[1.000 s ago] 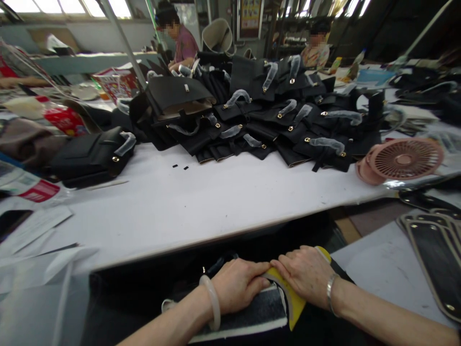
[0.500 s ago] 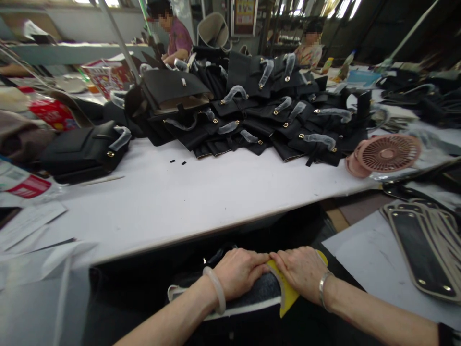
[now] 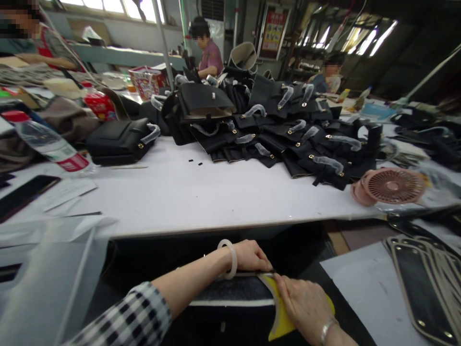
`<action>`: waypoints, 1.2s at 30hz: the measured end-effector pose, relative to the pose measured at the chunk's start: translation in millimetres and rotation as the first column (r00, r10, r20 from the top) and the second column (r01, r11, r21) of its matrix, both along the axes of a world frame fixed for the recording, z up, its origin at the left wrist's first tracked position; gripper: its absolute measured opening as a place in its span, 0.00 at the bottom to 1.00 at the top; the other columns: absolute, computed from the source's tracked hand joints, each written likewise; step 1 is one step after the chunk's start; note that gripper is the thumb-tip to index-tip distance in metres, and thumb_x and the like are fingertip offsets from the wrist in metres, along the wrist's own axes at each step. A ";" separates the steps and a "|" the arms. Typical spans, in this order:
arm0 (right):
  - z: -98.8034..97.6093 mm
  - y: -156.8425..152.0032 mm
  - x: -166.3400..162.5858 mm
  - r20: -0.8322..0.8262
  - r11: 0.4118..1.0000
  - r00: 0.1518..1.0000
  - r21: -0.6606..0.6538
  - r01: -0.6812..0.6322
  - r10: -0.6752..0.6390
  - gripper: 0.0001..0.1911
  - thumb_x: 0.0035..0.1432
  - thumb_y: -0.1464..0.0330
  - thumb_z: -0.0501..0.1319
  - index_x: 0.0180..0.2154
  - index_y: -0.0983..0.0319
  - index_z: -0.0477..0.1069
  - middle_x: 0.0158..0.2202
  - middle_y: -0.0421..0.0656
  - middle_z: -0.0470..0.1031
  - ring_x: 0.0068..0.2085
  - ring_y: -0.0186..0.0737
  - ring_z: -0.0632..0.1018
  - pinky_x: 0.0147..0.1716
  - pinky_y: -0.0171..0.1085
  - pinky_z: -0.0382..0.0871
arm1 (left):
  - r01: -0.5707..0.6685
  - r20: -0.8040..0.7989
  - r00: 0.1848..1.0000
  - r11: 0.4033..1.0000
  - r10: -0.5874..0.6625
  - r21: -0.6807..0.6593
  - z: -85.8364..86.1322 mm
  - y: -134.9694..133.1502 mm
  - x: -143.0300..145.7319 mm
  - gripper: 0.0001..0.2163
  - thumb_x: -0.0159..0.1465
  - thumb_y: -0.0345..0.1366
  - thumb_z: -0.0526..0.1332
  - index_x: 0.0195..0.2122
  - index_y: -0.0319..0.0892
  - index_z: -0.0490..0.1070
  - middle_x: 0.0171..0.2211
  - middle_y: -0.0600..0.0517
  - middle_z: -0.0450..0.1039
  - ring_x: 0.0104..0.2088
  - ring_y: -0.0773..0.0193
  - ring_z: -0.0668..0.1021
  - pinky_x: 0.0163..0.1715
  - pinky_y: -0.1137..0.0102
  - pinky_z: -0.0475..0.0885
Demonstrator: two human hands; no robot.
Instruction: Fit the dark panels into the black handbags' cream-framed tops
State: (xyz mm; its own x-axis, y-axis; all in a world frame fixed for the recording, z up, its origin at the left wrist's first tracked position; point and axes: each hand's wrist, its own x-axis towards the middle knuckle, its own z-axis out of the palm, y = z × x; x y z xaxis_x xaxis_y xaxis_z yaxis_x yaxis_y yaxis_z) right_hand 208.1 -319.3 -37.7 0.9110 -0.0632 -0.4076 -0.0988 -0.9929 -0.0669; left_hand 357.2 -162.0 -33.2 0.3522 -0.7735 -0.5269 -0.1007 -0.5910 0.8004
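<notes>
Below the white table's near edge, both my hands rest on a dark grey padded panel (image 3: 234, 291) with a white rim. My left hand (image 3: 252, 256), with a pale bangle at the wrist, grips the panel's far edge with curled fingers. My right hand (image 3: 304, 302), wearing a metal bracelet, presses a curved yellow piece (image 3: 279, 321) against the panel's right end. The fingertips of the two hands nearly meet. A black bag body lies under the panel, mostly hidden in shadow.
On the white table (image 3: 201, 197) lie a heap of black handbags (image 3: 273, 129), a single black bag (image 3: 118, 142), a pink fan (image 3: 391, 186), a plastic bottle (image 3: 50, 144) and a phone (image 3: 21, 196). Oval bag bases (image 3: 421, 274) are stacked right. Other people work at the far side.
The view has lifted and swung left. My left hand has slid to the panel's far edge, and my right hand has moved lower and rightward along the yellow piece.
</notes>
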 end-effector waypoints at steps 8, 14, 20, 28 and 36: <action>-0.1 -21.4 -12.7 -0.603 -0.206 0.624 0.780 0.590 -0.497 0.38 0.51 0.32 0.49 0.36 0.59 0.70 0.19 0.33 0.57 0.19 0.27 0.55 0.20 0.32 0.47 | -0.014 -0.045 0.999 1.000 0.013 -0.022 -3.3 3.3 -3.4 0.15 0.57 0.41 0.63 0.43 0.45 0.82 0.40 0.55 0.82 0.44 0.60 0.80 0.42 0.73 0.71; -10.8 -0.7 3.7 -0.623 -0.401 0.613 0.782 0.477 -0.486 0.31 0.51 0.48 0.68 0.51 0.57 0.69 0.26 0.33 0.65 0.24 0.28 0.63 0.26 0.31 0.60 | 0.018 -0.026 0.999 1.000 -0.019 -0.017 -4.7 0.4 0.9 0.16 0.56 0.42 0.62 0.43 0.46 0.82 0.37 0.55 0.82 0.42 0.60 0.80 0.40 0.73 0.71; -37.2 9.7 -4.0 -0.452 -0.183 0.608 0.873 0.452 -0.652 0.31 0.51 0.50 0.68 0.52 0.59 0.70 0.45 0.46 0.76 0.47 0.48 0.76 0.45 0.42 0.72 | 0.090 0.056 0.994 0.996 -0.089 -0.020 -0.7 -0.7 1.8 0.16 0.56 0.43 0.61 0.42 0.49 0.83 0.31 0.56 0.80 0.37 0.61 0.79 0.37 0.72 0.71; -37.7 23.3 -7.5 -0.012 0.393 0.732 0.838 0.379 -0.681 0.28 0.62 0.47 0.52 0.54 0.59 0.63 0.52 0.50 0.71 0.54 0.48 0.72 0.56 0.45 0.66 | 0.126 0.182 0.976 0.992 -0.120 -0.022 6.5 -3.3 -8.0 0.20 0.60 0.40 0.55 0.50 0.52 0.79 0.42 0.50 0.82 0.44 0.50 0.80 0.48 0.59 0.70; -46.6 33.8 -16.8 -0.071 0.218 0.577 0.883 0.416 -0.814 0.32 0.57 0.44 0.57 0.53 0.60 0.64 0.51 0.49 0.71 0.53 0.51 0.72 0.56 0.49 0.64 | 0.146 -0.002 0.989 0.989 -0.146 -0.038 3.8 -4.8 6.7 0.18 0.60 0.41 0.62 0.50 0.44 0.79 0.44 0.52 0.82 0.45 0.61 0.80 0.47 0.73 0.71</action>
